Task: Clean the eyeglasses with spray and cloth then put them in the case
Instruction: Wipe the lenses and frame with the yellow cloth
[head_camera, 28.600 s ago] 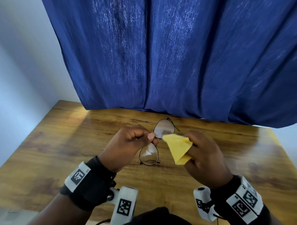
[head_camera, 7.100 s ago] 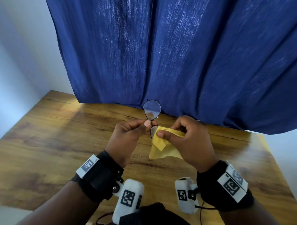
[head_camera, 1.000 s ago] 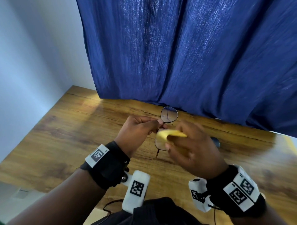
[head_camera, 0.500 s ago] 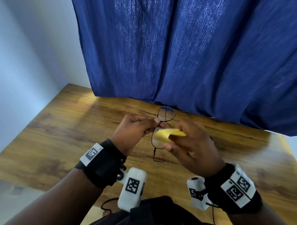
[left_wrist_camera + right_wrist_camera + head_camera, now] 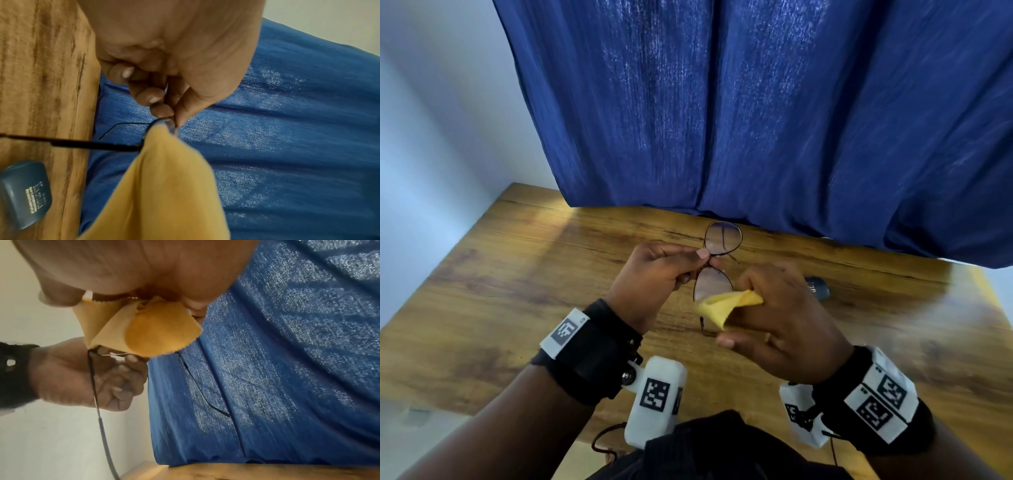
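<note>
Thin black-framed eyeglasses (image 5: 722, 238) are held upright above the wooden table (image 5: 517, 274), one lens over the other. My left hand (image 5: 703, 260) pinches them at the bridge between thumb and forefinger. My right hand (image 5: 739, 310) grips a folded yellow cloth (image 5: 726, 306) against the lower lens's bottom edge. In the left wrist view the cloth (image 5: 164, 186) drapes over the lens rim under the pinching fingertips (image 5: 162, 112). The right wrist view shows the cloth (image 5: 148, 331) bunched in my palm, and a temple arm (image 5: 96, 394) hangs down past my left hand (image 5: 82, 378).
A blue rounded object with white print (image 5: 816, 289) lies on the table behind my right hand; whether this object (image 5: 24, 191) is the case or the spray I cannot tell. A blue curtain (image 5: 756, 120) hangs along the table's far edge. A white wall stands at left.
My right hand has slid the cloth down the lower lens towards me, uncovering most of that lens. My left hand keeps its pinch on the bridge.
</note>
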`<control>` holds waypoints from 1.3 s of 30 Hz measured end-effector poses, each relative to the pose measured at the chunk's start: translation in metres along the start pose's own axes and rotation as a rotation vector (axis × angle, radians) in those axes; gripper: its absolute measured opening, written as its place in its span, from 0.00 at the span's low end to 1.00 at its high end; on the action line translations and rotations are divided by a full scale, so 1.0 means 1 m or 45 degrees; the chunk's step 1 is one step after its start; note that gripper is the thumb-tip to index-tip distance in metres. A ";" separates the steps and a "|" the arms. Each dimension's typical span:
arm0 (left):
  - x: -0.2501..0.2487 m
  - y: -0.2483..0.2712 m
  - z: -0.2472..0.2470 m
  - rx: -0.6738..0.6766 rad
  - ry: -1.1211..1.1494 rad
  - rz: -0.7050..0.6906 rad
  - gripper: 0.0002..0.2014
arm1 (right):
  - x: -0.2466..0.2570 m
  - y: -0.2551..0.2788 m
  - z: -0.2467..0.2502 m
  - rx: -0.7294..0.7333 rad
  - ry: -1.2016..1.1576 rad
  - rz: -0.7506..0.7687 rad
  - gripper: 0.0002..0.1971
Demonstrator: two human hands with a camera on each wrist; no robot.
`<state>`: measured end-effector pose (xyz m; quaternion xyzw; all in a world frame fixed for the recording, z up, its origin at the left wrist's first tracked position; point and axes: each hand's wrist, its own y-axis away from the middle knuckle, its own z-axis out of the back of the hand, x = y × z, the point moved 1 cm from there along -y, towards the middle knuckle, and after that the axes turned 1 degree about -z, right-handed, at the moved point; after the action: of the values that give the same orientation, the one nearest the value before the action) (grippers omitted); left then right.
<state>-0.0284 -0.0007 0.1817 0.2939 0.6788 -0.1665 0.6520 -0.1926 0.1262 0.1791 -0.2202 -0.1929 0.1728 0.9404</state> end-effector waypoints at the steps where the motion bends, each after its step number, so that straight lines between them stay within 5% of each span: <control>1: -0.001 -0.001 0.001 -0.004 -0.002 -0.004 0.11 | -0.003 0.002 0.002 -0.019 -0.016 -0.006 0.15; 5: -0.002 -0.002 0.000 0.012 0.012 -0.018 0.11 | -0.012 0.001 0.007 -0.163 -0.002 -0.139 0.15; 11: -0.001 -0.001 0.007 0.044 0.059 0.005 0.11 | 0.005 -0.006 -0.004 -0.046 0.059 0.022 0.13; 17: 0.003 -0.005 0.021 0.064 0.056 -0.022 0.10 | 0.007 -0.009 -0.007 -0.142 0.104 -0.167 0.15; 22: 0.003 -0.008 0.029 0.096 0.048 -0.020 0.10 | 0.015 -0.011 -0.018 -0.062 0.086 -0.041 0.14; 29: 0.008 -0.012 0.020 0.171 -0.065 -0.070 0.10 | -0.004 -0.011 0.001 -0.441 0.108 -0.382 0.26; 32: 0.008 -0.010 0.007 0.242 -0.103 -0.121 0.09 | -0.017 -0.021 0.006 -0.374 0.225 -0.467 0.20; 39: 0.009 -0.009 -0.002 0.223 -0.125 -0.172 0.08 | -0.015 0.001 0.015 -0.217 0.364 -0.284 0.18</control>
<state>-0.0355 -0.0049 0.1715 0.2949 0.6473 -0.2829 0.6434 -0.2122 0.1267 0.1871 -0.2988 -0.0944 0.0176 0.9495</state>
